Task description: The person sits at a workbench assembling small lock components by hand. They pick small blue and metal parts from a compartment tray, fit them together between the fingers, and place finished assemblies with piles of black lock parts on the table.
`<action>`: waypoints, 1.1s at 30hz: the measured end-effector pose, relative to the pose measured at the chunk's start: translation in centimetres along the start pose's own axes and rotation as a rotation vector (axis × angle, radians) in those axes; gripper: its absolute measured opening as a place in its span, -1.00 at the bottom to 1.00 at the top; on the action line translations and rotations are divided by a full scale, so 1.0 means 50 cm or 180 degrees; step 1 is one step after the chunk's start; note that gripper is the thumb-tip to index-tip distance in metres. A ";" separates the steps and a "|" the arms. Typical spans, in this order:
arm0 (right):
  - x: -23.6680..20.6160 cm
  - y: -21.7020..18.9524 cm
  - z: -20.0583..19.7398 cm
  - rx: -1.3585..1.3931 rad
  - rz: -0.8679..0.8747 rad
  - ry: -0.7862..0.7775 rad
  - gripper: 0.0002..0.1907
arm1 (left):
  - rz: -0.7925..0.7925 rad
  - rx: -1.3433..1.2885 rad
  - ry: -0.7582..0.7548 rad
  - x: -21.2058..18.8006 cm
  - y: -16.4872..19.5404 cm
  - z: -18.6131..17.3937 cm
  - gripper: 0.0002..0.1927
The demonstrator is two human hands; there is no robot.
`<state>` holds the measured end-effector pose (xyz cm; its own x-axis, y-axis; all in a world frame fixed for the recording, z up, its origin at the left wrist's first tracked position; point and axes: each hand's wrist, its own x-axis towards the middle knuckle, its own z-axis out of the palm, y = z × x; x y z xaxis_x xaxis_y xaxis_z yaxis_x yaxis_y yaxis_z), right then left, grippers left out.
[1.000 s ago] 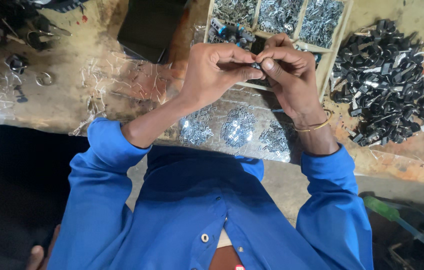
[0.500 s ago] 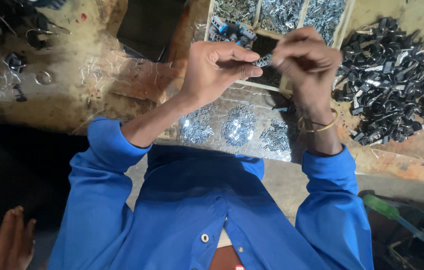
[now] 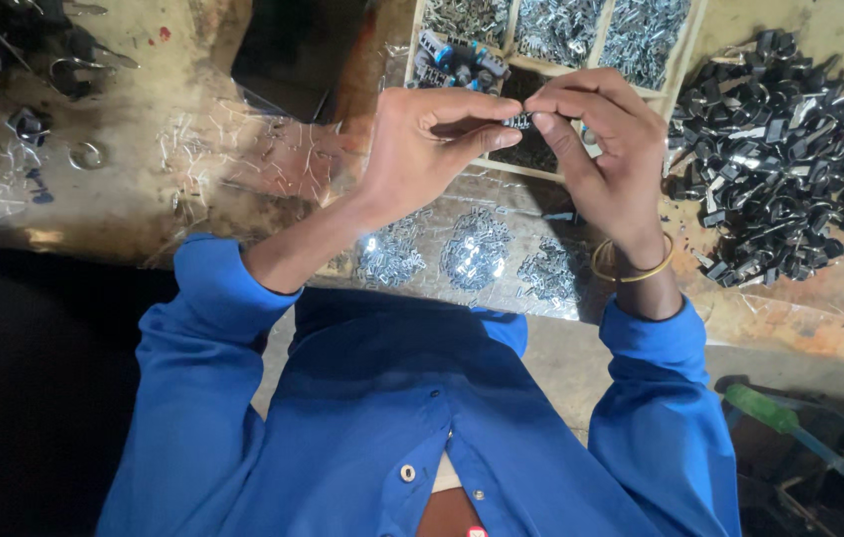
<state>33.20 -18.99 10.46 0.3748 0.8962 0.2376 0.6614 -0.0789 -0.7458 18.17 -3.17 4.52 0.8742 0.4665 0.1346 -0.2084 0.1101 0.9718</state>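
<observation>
My left hand (image 3: 432, 144) and my right hand (image 3: 601, 149) meet above the workbench, fingertips pinched together on one small dark metal part (image 3: 519, 120). The part is mostly hidden by my fingers. Both arms wear blue sleeves, and a gold bangle (image 3: 631, 267) sits on my right wrist. Below my hands lie three small heaps of shiny metal pieces (image 3: 472, 251) on a clear plastic sheet.
A wooden divided tray (image 3: 561, 35) at the back holds shiny metal pieces and some blue-black parts (image 3: 457, 58). A large pile of black metal parts (image 3: 770, 149) lies to the right. Dark tools and rings (image 3: 84, 154) lie at the far left. A green-handled tool (image 3: 765, 408) lies low right.
My hands stay joined on the small part and have shifted slightly; the fingers have turned around it. A hand seen at the lower left edge half a second ago is gone.
</observation>
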 end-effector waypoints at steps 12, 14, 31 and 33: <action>0.014 -0.039 -0.007 -0.0699 -0.0551 -0.0183 -0.86 | 0.0087 0.0516 0.0110 -0.002 0.005 -0.002 -0.85; 0.016 -0.027 -0.012 -0.0397 -0.0144 -0.0138 -0.86 | 0.0122 0.0504 0.0114 -0.001 0.000 -0.001 -0.86; -0.001 0.047 -0.011 -0.1209 -0.0145 0.0072 -0.89 | 0.0161 -0.0020 0.0160 -0.001 -0.008 0.004 -0.88; 0.001 0.044 -0.012 -0.1013 -0.0172 0.0254 -0.87 | 0.0183 0.0133 0.0138 0.000 -0.006 0.002 -0.88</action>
<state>35.06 -19.40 9.23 0.3751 0.8667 0.3288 0.8467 -0.1760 -0.5021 18.28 -3.29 4.26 0.8414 0.5087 0.1827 -0.2384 0.0458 0.9701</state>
